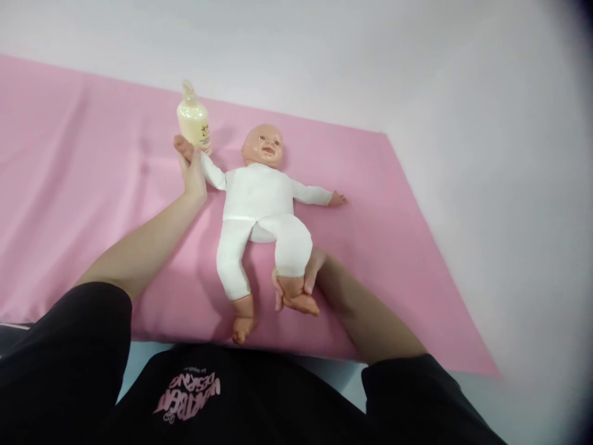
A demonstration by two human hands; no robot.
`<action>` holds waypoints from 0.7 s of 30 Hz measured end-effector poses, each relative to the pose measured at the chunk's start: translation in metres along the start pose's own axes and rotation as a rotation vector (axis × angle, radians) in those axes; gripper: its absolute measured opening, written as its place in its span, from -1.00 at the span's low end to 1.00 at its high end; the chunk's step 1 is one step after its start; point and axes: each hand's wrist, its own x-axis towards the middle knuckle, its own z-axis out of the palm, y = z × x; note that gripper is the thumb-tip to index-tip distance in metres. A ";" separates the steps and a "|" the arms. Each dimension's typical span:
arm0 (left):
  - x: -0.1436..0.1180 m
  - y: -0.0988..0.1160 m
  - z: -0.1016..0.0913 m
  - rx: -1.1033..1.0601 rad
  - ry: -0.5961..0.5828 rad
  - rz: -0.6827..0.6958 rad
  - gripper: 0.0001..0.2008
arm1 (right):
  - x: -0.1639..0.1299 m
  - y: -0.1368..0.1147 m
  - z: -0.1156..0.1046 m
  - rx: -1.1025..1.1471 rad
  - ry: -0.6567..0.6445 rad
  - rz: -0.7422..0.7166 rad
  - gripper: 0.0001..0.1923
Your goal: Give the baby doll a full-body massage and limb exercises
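Left hand [192,173] is clutching doll [259,204] wrist, right hand [301,287] gripping its ankle; elbowing nearby bottle [193,120] risks toppling it.

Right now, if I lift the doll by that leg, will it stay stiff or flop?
Probably flops: the doll has a soft-looking cloth body, and its held knee already bends in the right hand. The hard-looking head may lag. The left hand grips its wrist beside the bottle.

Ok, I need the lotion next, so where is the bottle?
The bottle stands on the pink sheet, upper left of the head view, beside the doll and just beyond the left hand.
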 end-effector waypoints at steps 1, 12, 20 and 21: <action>-0.003 0.011 0.004 0.045 0.003 0.096 -0.40 | -0.002 0.003 -0.004 0.029 -0.009 -0.071 -0.51; -0.036 0.067 0.033 0.314 -0.800 0.701 -0.60 | -0.015 -0.010 0.001 0.410 0.802 -0.737 -0.54; -0.035 0.055 0.027 0.217 -0.549 0.425 -0.39 | -0.012 -0.007 -0.002 0.319 0.687 -0.688 -0.51; -0.032 0.049 0.025 0.172 -0.450 0.357 -0.35 | -0.012 -0.005 -0.002 0.289 0.614 -0.679 -0.51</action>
